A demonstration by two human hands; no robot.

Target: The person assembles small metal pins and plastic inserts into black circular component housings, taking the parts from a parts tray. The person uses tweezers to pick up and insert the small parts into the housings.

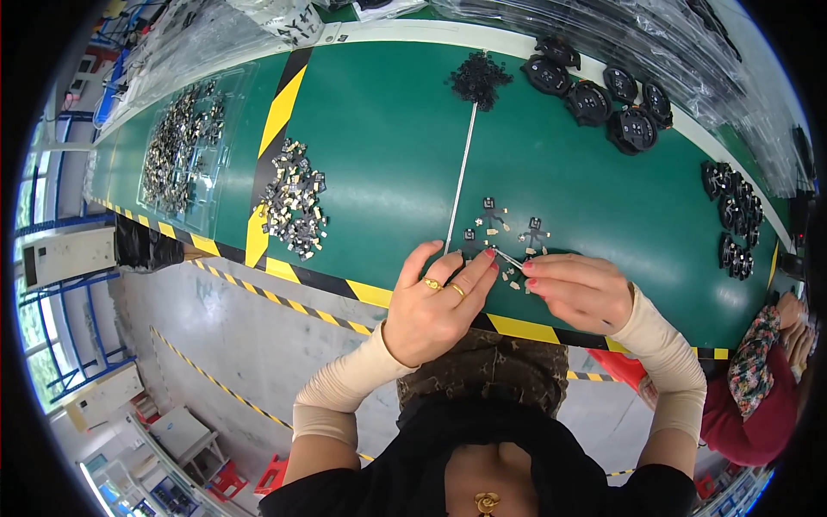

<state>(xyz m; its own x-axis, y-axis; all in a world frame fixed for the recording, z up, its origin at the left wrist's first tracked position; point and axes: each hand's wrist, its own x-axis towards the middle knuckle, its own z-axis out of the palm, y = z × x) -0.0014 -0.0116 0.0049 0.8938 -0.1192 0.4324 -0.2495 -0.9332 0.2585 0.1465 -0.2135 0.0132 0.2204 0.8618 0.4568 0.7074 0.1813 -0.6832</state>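
Near the front edge of the green desk [388, 129], the left hand [435, 302] and right hand [579, 289] together pinch one thin metal pin [508, 258]. Three small black parts [493, 211] lie just behind.

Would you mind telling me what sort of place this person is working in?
Most likely a factory assembly line: a long green workbench edged with yellow-and-black hazard tape, heaps of small metal parts, and rows of round black components. Both hands work small pieces near the bench edge.

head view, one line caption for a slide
Both hands, left hand and right hand, pinch a thin metal rod over a green table.
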